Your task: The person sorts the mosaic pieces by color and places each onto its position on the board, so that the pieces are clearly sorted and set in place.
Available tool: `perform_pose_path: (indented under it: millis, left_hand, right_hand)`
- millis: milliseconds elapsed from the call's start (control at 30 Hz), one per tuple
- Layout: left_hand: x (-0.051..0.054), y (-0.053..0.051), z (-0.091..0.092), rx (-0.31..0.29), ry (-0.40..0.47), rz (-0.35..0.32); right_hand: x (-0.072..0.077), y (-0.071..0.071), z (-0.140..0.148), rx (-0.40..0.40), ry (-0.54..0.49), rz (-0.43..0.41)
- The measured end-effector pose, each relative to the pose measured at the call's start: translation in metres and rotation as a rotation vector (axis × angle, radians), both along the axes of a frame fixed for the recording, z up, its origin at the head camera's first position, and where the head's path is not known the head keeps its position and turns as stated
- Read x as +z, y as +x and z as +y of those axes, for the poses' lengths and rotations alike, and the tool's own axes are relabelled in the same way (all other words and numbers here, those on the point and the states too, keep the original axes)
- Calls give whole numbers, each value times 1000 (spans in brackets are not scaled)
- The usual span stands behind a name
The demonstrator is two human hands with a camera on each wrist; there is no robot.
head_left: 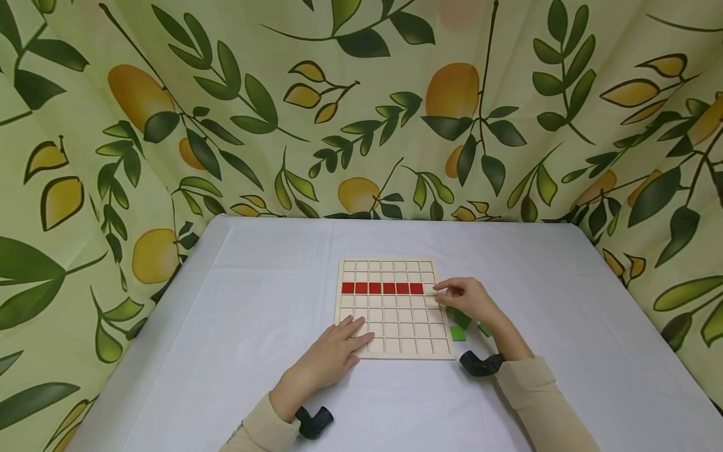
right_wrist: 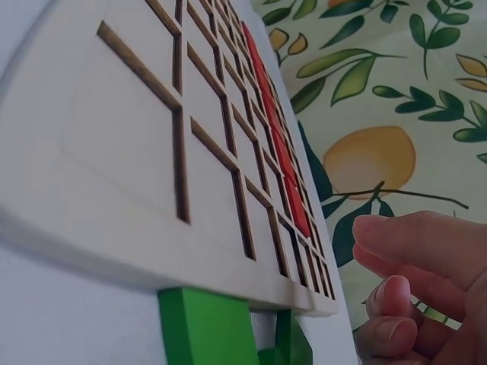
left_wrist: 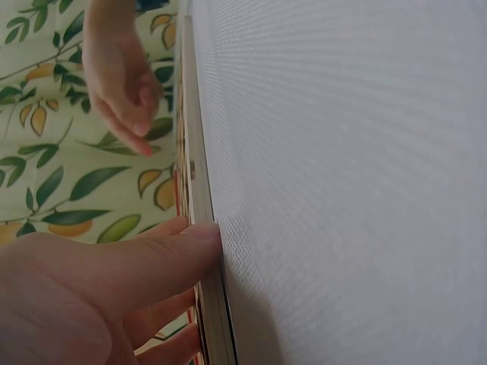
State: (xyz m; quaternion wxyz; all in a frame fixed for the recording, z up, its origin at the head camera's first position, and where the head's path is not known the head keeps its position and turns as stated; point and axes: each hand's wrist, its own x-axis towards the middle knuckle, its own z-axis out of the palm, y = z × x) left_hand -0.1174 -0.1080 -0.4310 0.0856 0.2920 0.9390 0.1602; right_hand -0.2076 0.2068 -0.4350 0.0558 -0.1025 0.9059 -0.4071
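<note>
A pale wooden grid board (head_left: 391, 329) lies on the table, with a row of several red square tiles (head_left: 374, 288) in its cells. My left hand (head_left: 327, 355) rests on the board's near left corner, its fingers spread over the top. In the left wrist view the thumb (left_wrist: 183, 247) touches the board's side edge. At the right end of the red row hovers my right hand (head_left: 465, 296), thumb and index fingertip apart. Nothing shows between those fingertips in the right wrist view. Green tiles (head_left: 457, 333) lie against the board's right edge, partly hidden beneath the right hand.
A white cloth (head_left: 226, 301) covers the table. Behind it and along the sides hangs a curtain (head_left: 361, 125) printed with leaves and fruit. Black devices (head_left: 480, 364) are worn on both wrists, close above the cloth.
</note>
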Motion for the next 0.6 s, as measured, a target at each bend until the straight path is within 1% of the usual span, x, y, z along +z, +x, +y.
perform_pose_path:
  millis: [200, 433, 600]
  left_hand:
    - [1, 1, 0, -4, 17, 3]
    - [1, 1, 0, -3, 3, 22]
    - [0, 0, 0, -4, 8, 22]
  right_hand:
    - [0, 5, 6, -4, -3, 5]
    - [2, 12, 14, -14, -2, 14]
    - [2, 17, 20, -26, -5, 12]
